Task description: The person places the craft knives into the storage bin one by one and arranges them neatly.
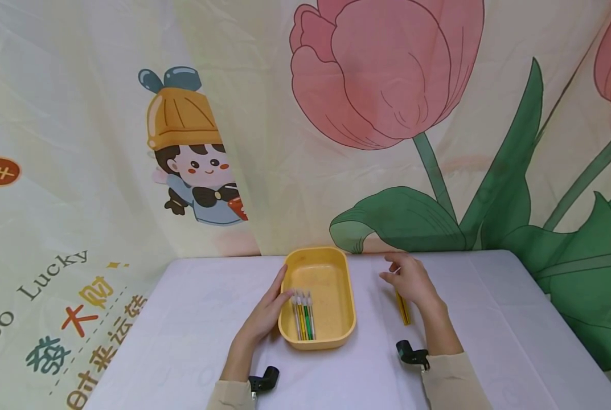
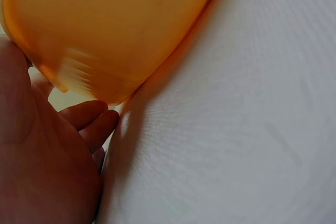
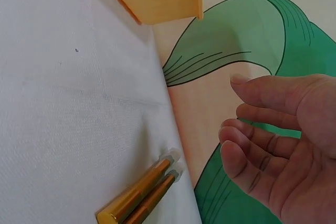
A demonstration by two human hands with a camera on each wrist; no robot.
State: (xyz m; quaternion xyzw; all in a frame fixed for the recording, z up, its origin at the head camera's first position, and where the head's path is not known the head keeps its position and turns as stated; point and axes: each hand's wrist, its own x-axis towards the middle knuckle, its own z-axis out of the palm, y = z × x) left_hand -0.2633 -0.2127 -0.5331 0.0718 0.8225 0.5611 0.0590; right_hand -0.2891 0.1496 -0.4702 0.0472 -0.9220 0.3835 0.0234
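A yellow plastic tray point(image 1: 342, 336) with rounded corners is on the white-covered table. My left hand point(image 1: 265, 310) grips its left side, thumb over the rim and fingers along the outer wall; the left wrist view shows those fingers point(image 2: 94, 121) against the tray's side. Several slim pens point(image 1: 303, 322) with clear tips, in yellow, green and pale colours, lie side by side in the tray's near left part. To the tray's right, my right hand point(image 1: 410, 279) is raised with loosely bent fingers, holding nothing. Beneath it, two gold pens point(image 3: 142, 195) with clear caps lie together on the cloth.
The white tablecloth point(image 1: 203, 296) spreads around the tray. Right behind the table's back edge hangs a fabric backdrop point(image 1: 274, 171) printed with tulips, leaves and a cartoon figure. Small black cameras point(image 1: 411, 353) are strapped at both wrists.
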